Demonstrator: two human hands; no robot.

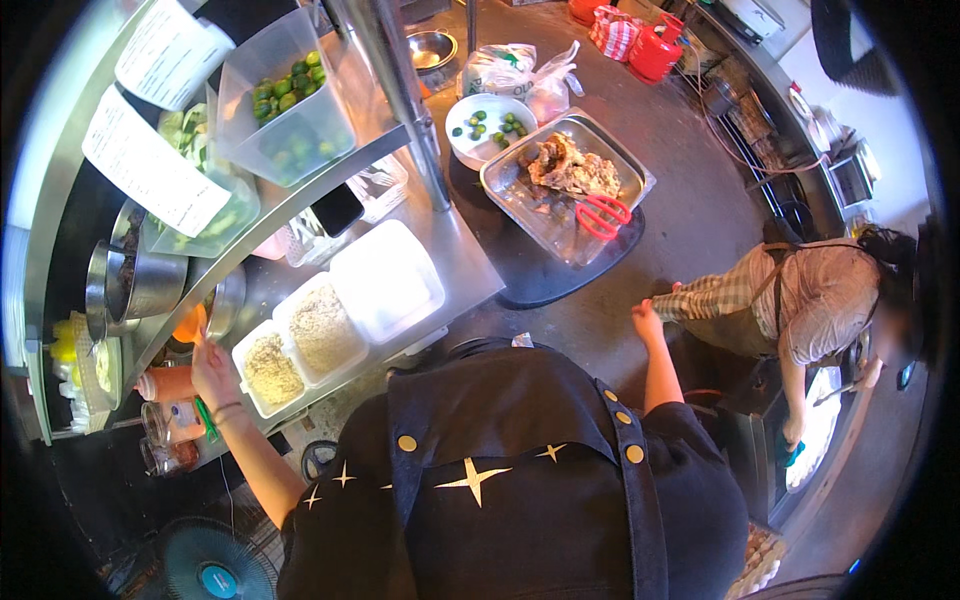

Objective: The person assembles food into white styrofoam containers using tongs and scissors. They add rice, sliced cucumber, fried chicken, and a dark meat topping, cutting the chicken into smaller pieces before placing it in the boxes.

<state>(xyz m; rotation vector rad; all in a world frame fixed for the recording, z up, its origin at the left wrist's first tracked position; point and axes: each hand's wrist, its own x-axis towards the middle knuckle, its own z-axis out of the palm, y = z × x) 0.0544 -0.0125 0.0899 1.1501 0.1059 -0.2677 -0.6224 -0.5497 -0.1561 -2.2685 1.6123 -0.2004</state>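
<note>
**A:** What's the L hand (214, 372) got?

**B:** Pinched on an orange scoop (190, 324), far as I can see, by the metal bowl (232, 290). R hand (648, 320) is reaching out the other way; can't tell if its fingers hold anything.

**A:** & the food?

**B:** In the open white foam box (388, 282) on the counter (466, 272), R of the L hand: yellowish crumbly stuff (272, 370) nearest, paler grains (325, 332) next.

**A:** Risks?

**B:** L forearm's just beside the jars (168, 384); a careless swing could prob knock one. Box looks light & sits nr the edge, so a snag might tip it & spill loose grains. R hand looks nr the co-worker (820, 290); a bump's poss if either turns.

**A:** Materials?

**B:** Counter's smooth, shiny metal; foam's matte w/ rounded corners. Rectangular metal tray (516, 192) has rough, torn brown meat (572, 168) & red-handled scissors (603, 216). Limes (290, 92) = small, round, glossy, in a clear plastic tub (312, 135).
</note>
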